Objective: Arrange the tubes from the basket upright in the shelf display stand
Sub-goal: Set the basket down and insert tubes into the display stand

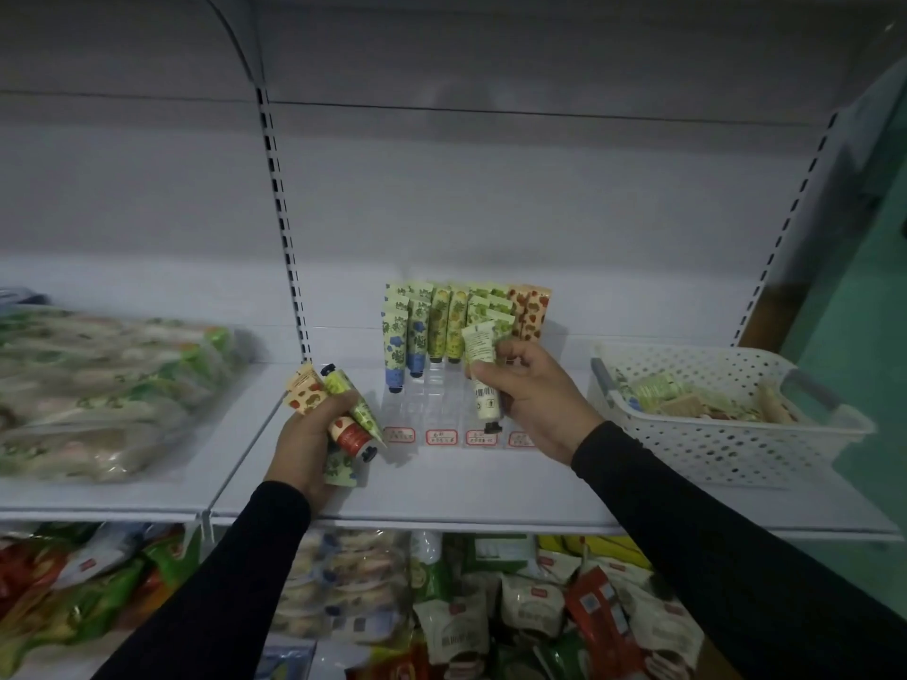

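Observation:
A clear display stand (441,404) sits mid-shelf with red price labels along its front. Several tubes (456,321) stand upright in its rows, caps down: blue, yellow-green, green and strawberry prints. My right hand (535,395) grips a pale green tube (483,365) by its middle, cap down, just in front of the green row. My left hand (309,434) holds a bunch of tubes (338,404) to the left of the stand, strawberry and green prints among them. A white perforated basket (726,449) at the right holds more tubes (687,400) lying flat.
Bagged goods (108,385) lie on the shelf section to the left, past a slotted upright post (289,247). The lower shelf (466,606) is packed with snack packets. The shelf's front edge (441,520) runs below my wrists.

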`<action>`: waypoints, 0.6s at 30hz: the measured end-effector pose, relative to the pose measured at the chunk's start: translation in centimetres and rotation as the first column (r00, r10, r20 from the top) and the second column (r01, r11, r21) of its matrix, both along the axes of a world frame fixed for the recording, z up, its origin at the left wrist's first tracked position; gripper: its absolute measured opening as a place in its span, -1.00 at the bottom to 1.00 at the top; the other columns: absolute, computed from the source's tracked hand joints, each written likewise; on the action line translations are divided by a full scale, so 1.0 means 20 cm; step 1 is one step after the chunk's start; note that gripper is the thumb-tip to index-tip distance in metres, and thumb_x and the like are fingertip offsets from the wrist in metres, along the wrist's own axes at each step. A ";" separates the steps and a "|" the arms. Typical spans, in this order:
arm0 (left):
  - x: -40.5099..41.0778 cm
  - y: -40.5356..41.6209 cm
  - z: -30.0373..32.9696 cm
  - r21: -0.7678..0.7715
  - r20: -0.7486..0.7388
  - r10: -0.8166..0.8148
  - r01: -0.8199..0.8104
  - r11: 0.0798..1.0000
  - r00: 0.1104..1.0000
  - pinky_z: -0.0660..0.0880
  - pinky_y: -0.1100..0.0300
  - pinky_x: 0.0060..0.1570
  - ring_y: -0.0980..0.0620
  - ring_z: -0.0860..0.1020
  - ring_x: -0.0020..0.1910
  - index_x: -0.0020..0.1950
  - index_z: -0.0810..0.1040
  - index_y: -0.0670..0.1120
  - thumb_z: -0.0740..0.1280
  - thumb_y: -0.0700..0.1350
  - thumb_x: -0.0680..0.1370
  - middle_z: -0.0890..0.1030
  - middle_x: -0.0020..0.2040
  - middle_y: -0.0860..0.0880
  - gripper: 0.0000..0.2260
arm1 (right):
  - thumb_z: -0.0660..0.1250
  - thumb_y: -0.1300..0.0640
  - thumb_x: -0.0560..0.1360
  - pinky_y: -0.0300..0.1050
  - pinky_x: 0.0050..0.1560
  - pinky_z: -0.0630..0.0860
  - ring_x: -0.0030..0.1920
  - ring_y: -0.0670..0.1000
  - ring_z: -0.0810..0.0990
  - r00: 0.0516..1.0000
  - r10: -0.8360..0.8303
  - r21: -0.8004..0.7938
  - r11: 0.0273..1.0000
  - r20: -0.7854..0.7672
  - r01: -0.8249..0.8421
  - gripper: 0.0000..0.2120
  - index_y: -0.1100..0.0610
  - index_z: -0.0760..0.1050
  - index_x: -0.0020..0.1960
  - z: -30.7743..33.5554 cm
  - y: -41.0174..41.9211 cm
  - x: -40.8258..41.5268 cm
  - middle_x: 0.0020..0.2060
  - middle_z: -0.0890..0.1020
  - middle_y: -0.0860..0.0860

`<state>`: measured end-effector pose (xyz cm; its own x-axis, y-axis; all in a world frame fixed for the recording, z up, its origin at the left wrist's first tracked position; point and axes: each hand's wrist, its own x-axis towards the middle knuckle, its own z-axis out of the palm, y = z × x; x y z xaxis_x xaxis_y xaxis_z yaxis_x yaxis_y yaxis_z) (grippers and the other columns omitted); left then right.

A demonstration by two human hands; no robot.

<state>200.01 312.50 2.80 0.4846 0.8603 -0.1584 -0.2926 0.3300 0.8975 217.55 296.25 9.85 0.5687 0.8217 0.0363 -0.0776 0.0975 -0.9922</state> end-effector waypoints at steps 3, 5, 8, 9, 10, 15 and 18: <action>0.01 0.02 -0.02 0.025 0.011 -0.003 0.002 1.000 1.000 0.55 0.06 -0.27 -0.07 0.57 -0.39 -0.10 0.58 -0.09 0.48 -0.10 0.43 0.61 -0.30 -0.12 -0.86 | 0.41 0.23 0.50 -0.25 -0.31 0.38 -0.24 -0.04 0.53 0.995 0.089 -0.048 0.995 -0.033 -0.091 -0.79 0.12 0.50 0.12 -0.01 0.00 0.00 -0.16 0.62 0.01; 0.01 0.03 -0.03 0.037 0.017 -0.006 0.005 0.999 1.000 0.54 0.06 -0.27 -0.07 0.57 -0.39 -0.11 0.57 -0.10 0.47 -0.12 0.45 0.61 -0.31 -0.11 -0.89 | 0.40 0.20 0.51 -0.25 -0.31 0.39 -0.09 0.08 0.59 0.992 0.123 -0.057 0.990 -0.041 -0.125 -0.72 0.18 0.50 0.20 -0.03 0.01 0.00 -0.14 0.65 0.01; 0.01 0.03 -0.04 0.050 0.022 -0.014 0.013 0.999 1.000 0.52 0.07 -0.27 -0.06 0.57 -0.39 -0.12 0.57 -0.10 0.46 -0.12 0.46 0.60 -0.31 -0.10 -0.89 | 0.39 0.20 0.52 -0.20 -0.22 0.48 -0.03 0.09 0.69 0.987 0.130 -0.051 0.990 -0.093 -0.135 -0.74 0.19 0.49 0.19 -0.03 0.03 0.00 -0.13 0.68 -0.01; 0.00 0.04 -0.05 0.049 0.023 -0.019 0.018 0.999 1.000 0.52 0.07 -0.27 -0.07 0.56 -0.38 -0.12 0.57 -0.10 0.47 -0.11 0.44 0.60 -0.31 -0.11 -0.88 | 0.39 0.20 0.52 -0.20 -0.22 0.53 -0.04 0.09 0.67 0.983 0.137 -0.037 0.989 -0.120 -0.142 -0.76 0.19 0.49 0.16 -0.02 0.03 0.00 -0.13 0.67 0.03; 0.00 0.04 -0.05 0.049 0.027 -0.030 0.029 0.998 0.999 0.52 0.07 -0.27 -0.07 0.56 -0.37 -0.12 0.57 -0.10 0.49 -0.10 0.41 0.60 -0.30 -0.11 -0.85 | 0.38 0.19 0.53 -0.22 -0.23 0.59 -0.05 0.09 0.64 0.977 0.144 -0.021 0.989 -0.158 -0.149 -0.79 0.20 0.50 0.15 -0.02 0.03 0.00 -0.11 0.65 0.07; 0.00 0.05 -0.06 0.049 0.042 -0.061 0.059 0.997 0.997 0.53 0.08 -0.28 -0.08 0.57 -0.36 -0.11 0.57 -0.10 0.51 -0.08 0.32 0.60 -0.28 -0.11 -0.77 | 0.26 0.24 0.60 -0.14 -0.06 0.66 -0.09 0.04 0.65 0.954 0.186 0.026 0.982 -0.233 -0.185 -0.89 0.26 0.50 0.07 0.00 0.02 0.03 -0.11 0.63 0.13; 0.00 0.05 -0.06 0.055 0.041 -0.053 0.051 0.997 0.998 0.53 0.07 -0.27 -0.07 0.57 -0.36 -0.12 0.58 -0.09 0.52 -0.07 0.31 0.60 -0.29 -0.11 -0.77 | 0.41 0.14 0.52 -0.21 -0.25 0.61 -0.21 -0.04 0.63 0.973 0.085 -0.098 0.993 0.214 -0.066 -0.77 0.28 0.47 0.03 -0.02 0.02 0.04 -0.19 0.57 0.15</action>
